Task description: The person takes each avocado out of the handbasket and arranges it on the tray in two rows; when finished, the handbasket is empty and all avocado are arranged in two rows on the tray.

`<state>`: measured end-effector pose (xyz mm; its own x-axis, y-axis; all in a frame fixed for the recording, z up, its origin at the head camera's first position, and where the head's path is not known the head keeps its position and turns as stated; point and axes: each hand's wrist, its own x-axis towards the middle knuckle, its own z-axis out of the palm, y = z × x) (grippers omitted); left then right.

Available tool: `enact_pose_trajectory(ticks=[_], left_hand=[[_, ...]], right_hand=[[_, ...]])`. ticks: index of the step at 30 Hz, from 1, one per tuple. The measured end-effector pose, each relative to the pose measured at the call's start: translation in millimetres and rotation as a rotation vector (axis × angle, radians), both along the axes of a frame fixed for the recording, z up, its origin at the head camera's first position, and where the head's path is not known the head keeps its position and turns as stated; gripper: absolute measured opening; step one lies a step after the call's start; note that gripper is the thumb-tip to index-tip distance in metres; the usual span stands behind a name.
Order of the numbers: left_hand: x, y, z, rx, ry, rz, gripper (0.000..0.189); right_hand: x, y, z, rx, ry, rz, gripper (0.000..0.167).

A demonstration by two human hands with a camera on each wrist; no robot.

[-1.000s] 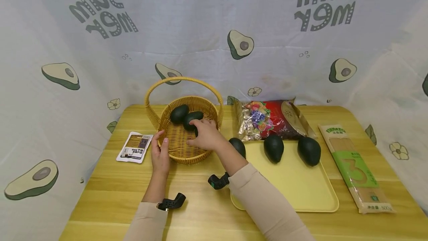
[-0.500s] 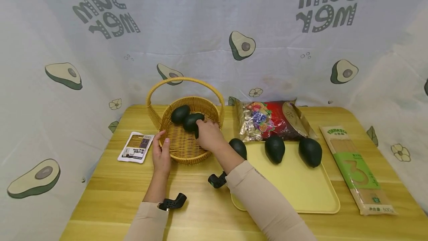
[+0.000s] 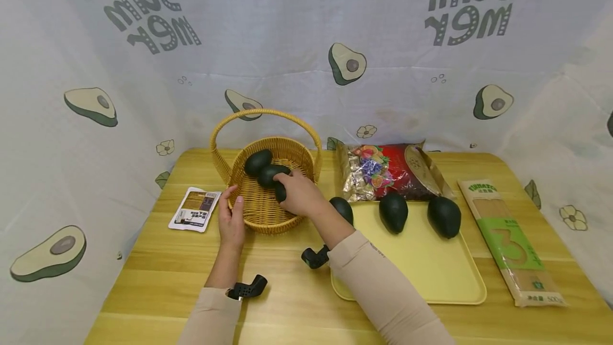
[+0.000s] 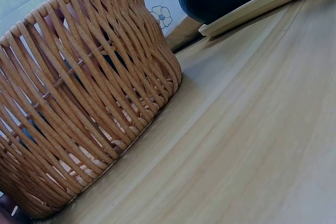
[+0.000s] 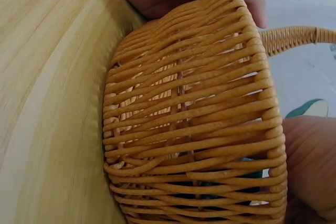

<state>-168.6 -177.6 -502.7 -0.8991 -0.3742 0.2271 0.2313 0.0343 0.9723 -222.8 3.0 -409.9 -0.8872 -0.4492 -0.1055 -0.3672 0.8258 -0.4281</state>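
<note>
A yellow wicker basket (image 3: 268, 228) with a tall arched handle stands at the table's back left. Inside it, one dark green avocado (image 3: 258, 163) lies at the back, and another avocado (image 3: 273, 176) is right in front of it. My right hand (image 3: 303, 195) reaches over the right rim and grips a third avocado (image 3: 280, 192), low in the basket and mostly hidden by the fingers. Against the basket's left side rests my left hand (image 3: 232, 225), its fingers extended along the wall. The woven wall (image 4: 89, 93) fills much of the left wrist view.
To the right lies a yellow tray (image 3: 416, 270) bearing three avocados, one partly behind my right forearm. A red candy bag (image 3: 392, 169) is behind the tray, and a noodle packet (image 3: 510, 244) lies at its right. Left of the basket is a white packet (image 3: 195, 210).
Within the basket, my right hand has shifted slightly with its avocado, which shows more now. The middle avocado has moved a little leftward. My left hand stays at the basket's side.
</note>
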Motion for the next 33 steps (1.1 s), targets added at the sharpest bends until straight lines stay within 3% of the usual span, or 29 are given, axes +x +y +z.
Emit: enact_pose_trajectory(ticks=[8, 13, 21, 27, 29, 33], left_hand=[[0.5, 1.3, -1.7, -0.004, -0.002, -0.004, 0.038], [1.0, 2.7, -1.5, -0.005, -0.003, -0.001, 0.038], [2.5, 4.3, -0.4, -0.007, -0.009, 0.002, 0.037], [2.0, 2.1, -1.2, -0.002, -0.009, 0.019, 0.037], [1.3, 1.4, -0.9, -0.002, -0.006, 0.021, 0.037], [-1.4, 0.8, 0.6, -0.019, 0.006, 0.014, 0.038]], right_hand=[[-0.8, 4.3, -2.6, -0.081, -0.051, 0.045, 0.068], [6.1, 9.9, -3.8, -0.161, -0.037, 0.053, 0.065], [35.9, 26.4, 8.2, -0.353, -0.005, 0.010, 0.058], [46.0, 39.3, 17.8, -0.608, -0.019, -0.055, 0.045], [43.4, 37.6, 17.6, -0.576, -0.018, -0.041, 0.045], [33.1, 23.9, 11.5, -0.384, -0.006, 0.044, 0.051]])
